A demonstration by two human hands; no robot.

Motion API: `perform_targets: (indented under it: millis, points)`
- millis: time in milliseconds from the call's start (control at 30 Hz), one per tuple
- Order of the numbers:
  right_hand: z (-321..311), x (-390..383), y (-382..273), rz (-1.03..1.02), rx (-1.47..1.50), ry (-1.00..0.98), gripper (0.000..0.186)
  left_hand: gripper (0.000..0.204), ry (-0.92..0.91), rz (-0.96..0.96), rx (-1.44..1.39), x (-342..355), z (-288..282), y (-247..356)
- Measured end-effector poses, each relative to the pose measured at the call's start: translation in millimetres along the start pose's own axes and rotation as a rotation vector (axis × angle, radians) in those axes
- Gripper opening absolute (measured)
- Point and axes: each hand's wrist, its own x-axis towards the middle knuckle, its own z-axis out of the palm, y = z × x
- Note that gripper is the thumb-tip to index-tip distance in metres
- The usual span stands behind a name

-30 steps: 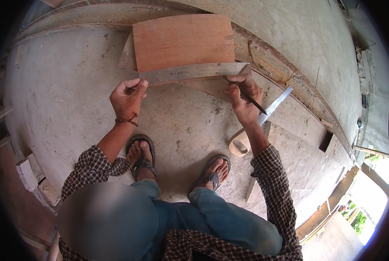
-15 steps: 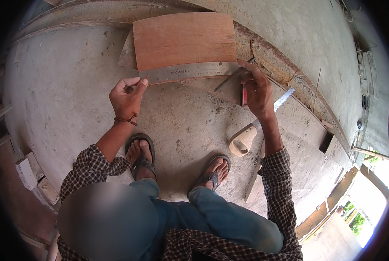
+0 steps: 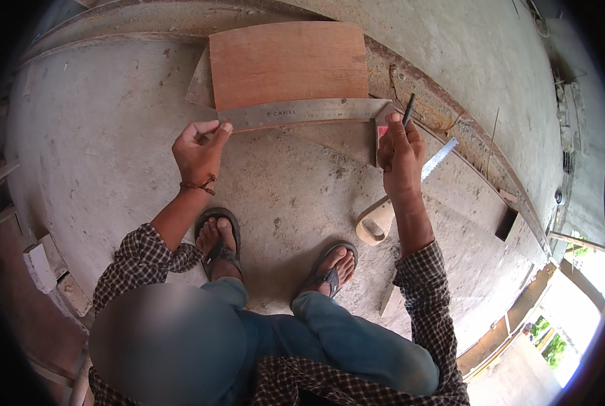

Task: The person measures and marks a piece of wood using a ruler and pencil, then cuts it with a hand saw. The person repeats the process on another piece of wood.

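A reddish plywood piece (image 3: 287, 59) lies over other boards, with a steel try square's blade (image 3: 329, 108) along its near edge. My left hand (image 3: 198, 152) pinches the blade's left end against the board. My right hand (image 3: 401, 157) is closed at the square's red handle (image 3: 381, 132) on the right, and a dark pencil (image 3: 409, 107) sticks up from its fingers. Just right of that hand, a handsaw (image 3: 375, 220) with a pale handle lies on the boards and floor, its blade partly hidden by my forearm.
A curved, rusty metal channel (image 3: 451, 98) runs behind the boards. Long boards (image 3: 477, 193) extend to the right over the concrete floor (image 3: 113, 122). Blocks and wood scraps (image 3: 42, 267) lie at the left rim. My sandaled feet stand below the plywood. A bright opening is at the lower right.
My right hand has moved right and is now upright at the square's handle, the pencil swung from pointing down to pointing up. The red handle now shows. My left hand stays nearly in place.
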Motion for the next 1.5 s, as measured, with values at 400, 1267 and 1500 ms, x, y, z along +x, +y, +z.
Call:
perform_targets:
  millis: [400,1267,1500]
  points:
    - [14.1,-6.6,32.8,-0.498,-0.343,0.087,0.04,0.028,0.02,0.075,-0.064,-0.6,4.9,-9.0]
    - [13.1,-5.1,47.5,-0.57,-0.549,-0.008,0.031,0.028,0.031,0.09,0.011,0.5,1.6,-8.3]
    - [5.4,-11.7,44.0,-0.603,-0.445,0.043,0.029,0.028,0.045,0.081,0.035,-0.1,2.8,-8.7]
